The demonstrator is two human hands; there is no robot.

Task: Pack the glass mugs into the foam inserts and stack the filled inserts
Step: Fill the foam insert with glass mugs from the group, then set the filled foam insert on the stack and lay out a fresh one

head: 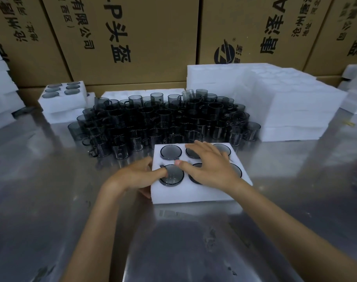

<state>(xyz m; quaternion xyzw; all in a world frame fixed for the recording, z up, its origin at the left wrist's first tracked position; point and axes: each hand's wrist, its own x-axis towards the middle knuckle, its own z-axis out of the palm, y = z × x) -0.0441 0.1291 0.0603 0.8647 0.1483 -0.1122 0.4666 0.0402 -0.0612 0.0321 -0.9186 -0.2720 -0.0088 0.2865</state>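
Just below the middle of the frame a white foam insert (193, 192) lies on the shiny metal table (51, 180), its six round pockets filled with smoky glass mugs. Both bare forearms reach up from the lower edge toward it. The left hand (138, 176) grips the insert's left side: its thumb hooks over the top edge into the near-left mug (171, 174), while the other fingers curl down along the foam wall. The right hand (211, 164) lies palm down across the middle pockets, fingers spread and fairly straight, pressing on the mugs there and grasping nothing. Behind the insert stands a dense cluster of loose mugs (163, 119). A filled insert (61, 98) sits in the upper left, a tall stack of foam (275, 102) in the upper right, and cardboard boxes (132, 37) line the back.
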